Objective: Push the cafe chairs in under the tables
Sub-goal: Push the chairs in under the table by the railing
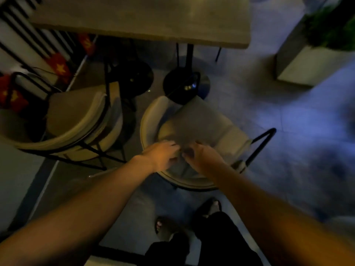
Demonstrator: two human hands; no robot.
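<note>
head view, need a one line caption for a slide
Both hands, left hand and right hand, on the backrest of a beige chair facing the cafe table; second chair alongside.

Dim room with a grey tiled floor point(288, 116) lit bluish, a planter point(307, 60) with greenery at right, and striped wall panels point(23, 35) at left.

near chair point(192, 120): under both hands
second chair point(76, 116): left of hands
table point(142, 18): beyond hands
planter point(315, 60): far right

Dim, blurry view from my headcam.
Bluish light washes the floor point(288, 116) at right; motion smear and wide-angle bending soften the edges.
</note>
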